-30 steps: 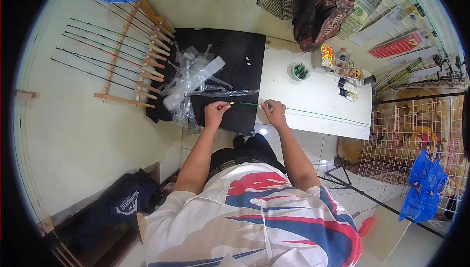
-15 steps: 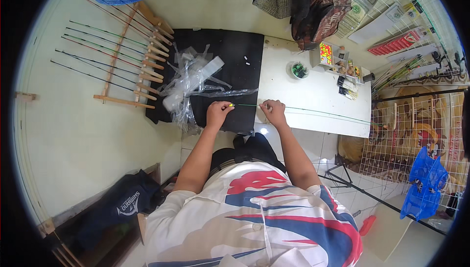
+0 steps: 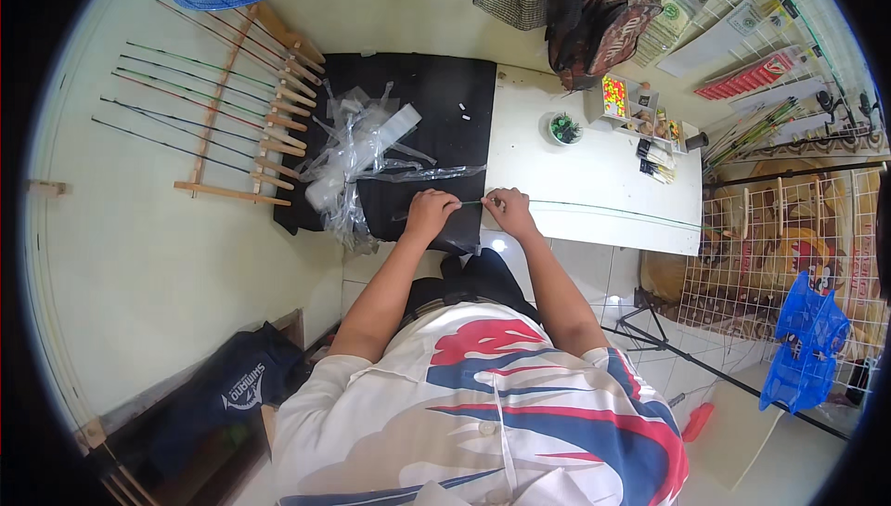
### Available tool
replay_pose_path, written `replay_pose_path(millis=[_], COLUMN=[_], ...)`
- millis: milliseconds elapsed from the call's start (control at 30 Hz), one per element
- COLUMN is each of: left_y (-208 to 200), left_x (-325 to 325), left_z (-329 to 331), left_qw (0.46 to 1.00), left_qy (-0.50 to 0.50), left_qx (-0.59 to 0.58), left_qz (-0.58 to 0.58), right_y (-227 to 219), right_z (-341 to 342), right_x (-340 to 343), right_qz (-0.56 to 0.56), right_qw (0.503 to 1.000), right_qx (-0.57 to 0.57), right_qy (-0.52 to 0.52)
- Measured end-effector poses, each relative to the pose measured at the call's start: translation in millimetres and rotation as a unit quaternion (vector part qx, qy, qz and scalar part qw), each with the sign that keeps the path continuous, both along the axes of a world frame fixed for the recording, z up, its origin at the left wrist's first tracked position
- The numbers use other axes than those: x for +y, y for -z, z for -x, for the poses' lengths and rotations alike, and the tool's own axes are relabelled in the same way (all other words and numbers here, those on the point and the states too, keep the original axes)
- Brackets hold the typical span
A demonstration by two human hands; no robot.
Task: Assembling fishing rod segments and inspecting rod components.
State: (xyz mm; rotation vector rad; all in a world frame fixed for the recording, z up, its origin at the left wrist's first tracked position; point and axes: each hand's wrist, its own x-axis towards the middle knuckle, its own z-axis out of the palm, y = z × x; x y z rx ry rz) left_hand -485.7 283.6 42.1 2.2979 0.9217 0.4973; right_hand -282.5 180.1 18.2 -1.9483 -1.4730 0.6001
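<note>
A thin green fishing rod (image 3: 471, 202) runs sideways through both hands, over the front of the table and out to the right. My left hand (image 3: 432, 214) pinches it above the black cloth (image 3: 436, 125). Just right of it, my right hand (image 3: 510, 213) has its fingers closed on the same rod near the cloth's edge. A short stretch of green shows between the hands. The rod's left end is hard to make out around my left hand. Beyond my left hand, crumpled clear plastic wrapping (image 3: 357, 153) lies on the cloth.
Several rods rest in a wooden rack (image 3: 237, 70) on the left. The white tabletop (image 3: 529, 107) carries a small potted plant (image 3: 563, 128), a divided box (image 3: 639, 109) and brushes (image 3: 656, 162). A wire grid (image 3: 733, 274) stands at the right, with blue netting (image 3: 806, 339) beside it.
My left hand has slid right along the rod, closer to my right hand. My right hand has shifted slightly left. The yellow bit at my left fingertips no longer shows.
</note>
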Motion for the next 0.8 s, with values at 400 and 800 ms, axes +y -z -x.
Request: replay_pose_path(millis=[400, 800], left_y=[5.9, 11.7], left_x=[0.8, -18.5], left_z=[-3.2, -40.3], left_qw=[1.000, 0.993], left_qy=[-0.009, 0.040], left_qx=[0.009, -0.042], left_qz=[0.002, 0.100], right_y=[-6.5, -22.0], right_z=[-41.6, -51.3], right_x=[-39.5, -46.5], right_qz=[0.037, 0.060], right_qw=[0.990, 0.997], right_qx=[-0.136, -0.032], right_qy=[-0.018, -0.021])
